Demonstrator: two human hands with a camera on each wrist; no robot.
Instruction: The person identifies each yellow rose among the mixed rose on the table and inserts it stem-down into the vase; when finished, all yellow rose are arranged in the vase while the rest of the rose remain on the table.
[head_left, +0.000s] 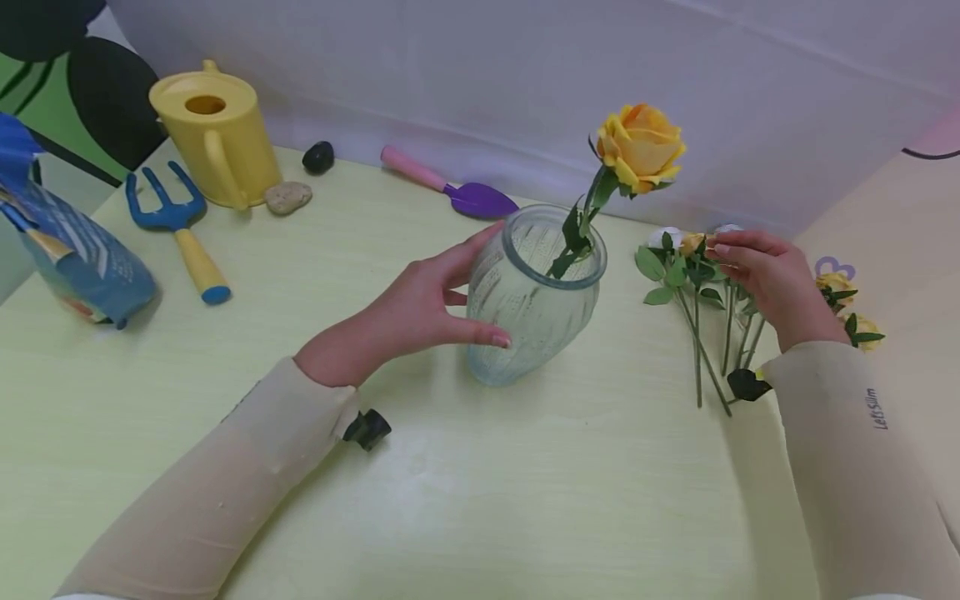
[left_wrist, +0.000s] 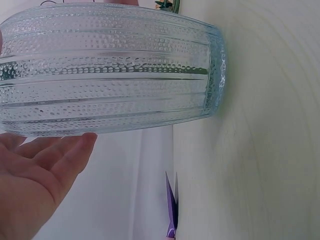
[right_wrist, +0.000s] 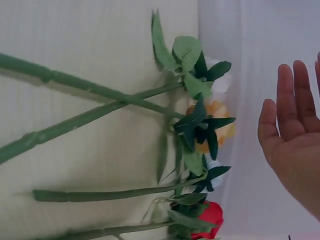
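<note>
A ribbed, dotted clear glass vase (head_left: 525, 308) (left_wrist: 110, 70) stands mid-table, leaning slightly. One yellow rose (head_left: 640, 147) rises from its mouth. My left hand (head_left: 480, 287) (left_wrist: 40, 180) holds the vase from the left, thumb on the near side and fingers round the far side by the rim. To the right, several loose flowers (head_left: 697, 283) (right_wrist: 200, 130) lie on the table, stems towards me, among them a red rose (right_wrist: 212, 215). My right hand (head_left: 738, 254) (right_wrist: 295, 125) hovers over their heads with straight fingers, holding nothing.
At the back left are a yellow watering can (head_left: 217, 137), a blue hand fork (head_left: 180, 225), a black stone (head_left: 318, 157) and a beige stone (head_left: 288, 197). A purple trowel (head_left: 465, 193) lies behind the vase. A blue bag (head_left: 67, 242) sits far left. More yellow flowers (head_left: 847, 304) lie far right.
</note>
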